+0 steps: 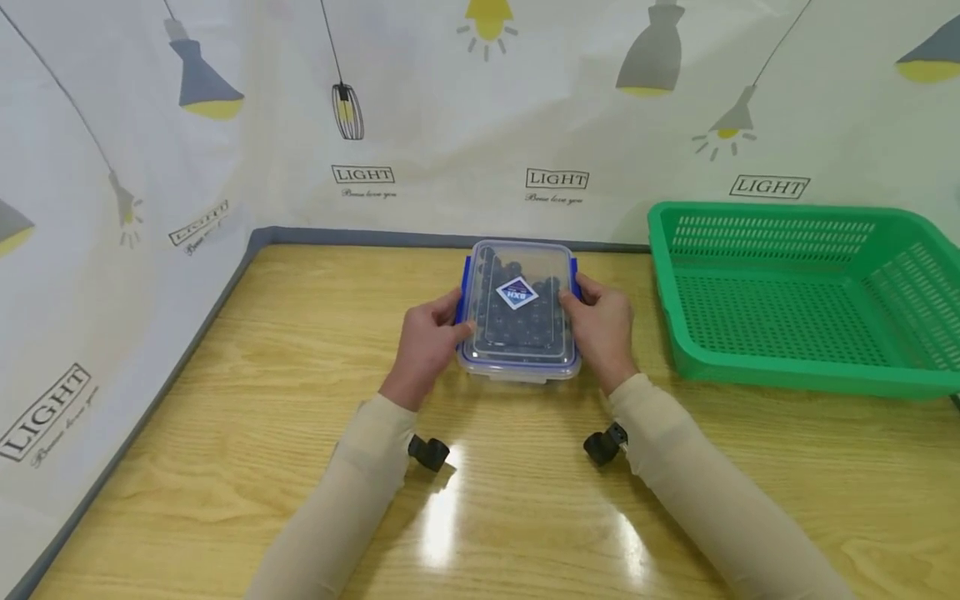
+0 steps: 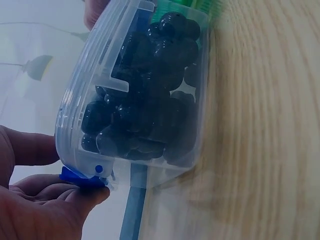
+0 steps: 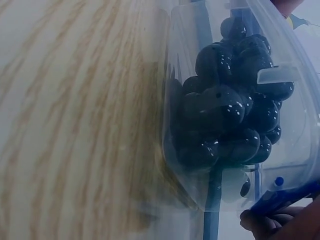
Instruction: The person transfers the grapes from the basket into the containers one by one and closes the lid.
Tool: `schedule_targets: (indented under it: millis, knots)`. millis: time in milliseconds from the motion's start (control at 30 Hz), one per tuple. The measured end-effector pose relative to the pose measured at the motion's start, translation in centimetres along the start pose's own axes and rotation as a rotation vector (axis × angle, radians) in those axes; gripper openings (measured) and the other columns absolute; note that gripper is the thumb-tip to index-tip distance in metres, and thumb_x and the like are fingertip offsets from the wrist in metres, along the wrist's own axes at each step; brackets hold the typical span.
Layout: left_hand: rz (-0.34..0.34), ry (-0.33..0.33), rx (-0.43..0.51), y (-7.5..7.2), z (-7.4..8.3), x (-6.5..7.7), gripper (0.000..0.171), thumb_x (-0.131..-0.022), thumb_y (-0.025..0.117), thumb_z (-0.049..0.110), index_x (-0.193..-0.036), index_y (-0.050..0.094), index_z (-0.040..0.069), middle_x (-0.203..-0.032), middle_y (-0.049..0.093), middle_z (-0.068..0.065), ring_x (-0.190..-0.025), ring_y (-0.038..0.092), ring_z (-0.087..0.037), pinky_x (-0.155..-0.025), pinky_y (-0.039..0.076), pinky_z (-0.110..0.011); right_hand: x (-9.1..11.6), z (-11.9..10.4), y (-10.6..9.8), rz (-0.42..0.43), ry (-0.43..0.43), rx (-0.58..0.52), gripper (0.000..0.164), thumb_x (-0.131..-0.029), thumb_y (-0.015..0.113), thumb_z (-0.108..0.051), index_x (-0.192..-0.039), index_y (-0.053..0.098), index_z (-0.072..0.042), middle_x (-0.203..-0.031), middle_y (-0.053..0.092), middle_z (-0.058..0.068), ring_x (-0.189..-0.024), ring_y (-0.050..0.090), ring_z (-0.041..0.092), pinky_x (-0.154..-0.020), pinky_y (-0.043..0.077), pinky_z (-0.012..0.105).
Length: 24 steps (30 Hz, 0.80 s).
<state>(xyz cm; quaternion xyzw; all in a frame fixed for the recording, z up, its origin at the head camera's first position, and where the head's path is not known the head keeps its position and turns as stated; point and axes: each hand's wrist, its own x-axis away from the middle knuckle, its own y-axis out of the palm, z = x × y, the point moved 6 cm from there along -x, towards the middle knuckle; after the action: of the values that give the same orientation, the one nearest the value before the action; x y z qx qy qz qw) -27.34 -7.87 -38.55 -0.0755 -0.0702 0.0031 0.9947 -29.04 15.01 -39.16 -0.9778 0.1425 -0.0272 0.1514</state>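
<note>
A clear plastic food container [image 1: 525, 342] with a lid and blue side latches sits on the table, full of dark grapes [image 2: 150, 95]. A diamond-shaped sticker [image 1: 517, 292] is on its lid. My left hand [image 1: 427, 337] grips the left side, thumb over the lid edge, fingers at the blue latch [image 2: 82, 179]. On the opposite side my right hand [image 1: 600, 325] holds it the same way, with fingertips under the other blue latch [image 3: 280, 200]. Both latches stick out from the container's sides in the wrist views.
A green perforated basket [image 1: 810, 375] stands on the wooden table [image 1: 300, 358] to the right of the container. Behind the table hangs a white wall covering [image 1: 450, 125] printed with lamps. Each wrist carries a small black camera [image 1: 431, 454].
</note>
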Motion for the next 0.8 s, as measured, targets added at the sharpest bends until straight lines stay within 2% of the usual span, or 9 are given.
schedule_targets:
  millis: [300, 567, 700, 800]
  knots:
    - [-0.004, -0.005, -0.091, -0.06, 0.55, 0.12, 0.056, -0.093, 0.061, -0.005, -0.146, 0.044, 0.003, -0.148, 0.045, -0.011, -0.134, 0.043, -0.02, -0.105, 0.04, -0.028, -0.14, -0.25, 0.41, -0.035, 0.024, 0.022, 0.047, -0.098, 0.063, -0.015, -0.141, 0.05, -0.002, -0.14, 0.052, 0.014, -0.128, 0.05, 0.022, -0.101, 0.044, 0.03]
    - [-0.004, 0.012, -0.115, 0.0, 0.43, 0.05, 0.055, -0.093, 0.06, -0.006, -0.145, 0.045, 0.002, -0.148, 0.045, -0.01, -0.133, 0.044, -0.02, -0.104, 0.041, -0.028, -0.21, -0.07, 0.53, -0.052, 0.025, 0.042, 0.047, -0.099, 0.062, -0.016, -0.142, 0.049, -0.002, -0.142, 0.051, 0.014, -0.13, 0.049, 0.022, -0.102, 0.043, 0.03]
    - [-0.021, 0.064, -0.161, 0.1, 0.4, -0.11, 0.054, -0.093, 0.06, -0.003, -0.145, 0.044, 0.002, -0.148, 0.045, -0.01, -0.133, 0.044, -0.022, -0.104, 0.041, -0.031, -0.35, 0.06, 0.48, -0.068, 0.027, 0.052, 0.049, -0.099, 0.061, -0.018, -0.144, 0.047, -0.002, -0.143, 0.05, 0.014, -0.13, 0.048, 0.022, -0.103, 0.042, 0.032]
    - [-0.047, 0.148, -0.286, 0.05, 0.59, -0.16, 0.051, -0.097, 0.059, 0.008, -0.145, 0.044, 0.001, -0.151, 0.041, -0.01, -0.138, 0.036, -0.023, -0.11, 0.034, -0.035, -0.29, -0.22, -0.02, -0.116, 0.014, 0.104, 0.053, -0.101, 0.056, -0.023, -0.146, 0.042, 0.001, -0.146, 0.045, 0.017, -0.133, 0.043, 0.026, -0.106, 0.04, 0.036]
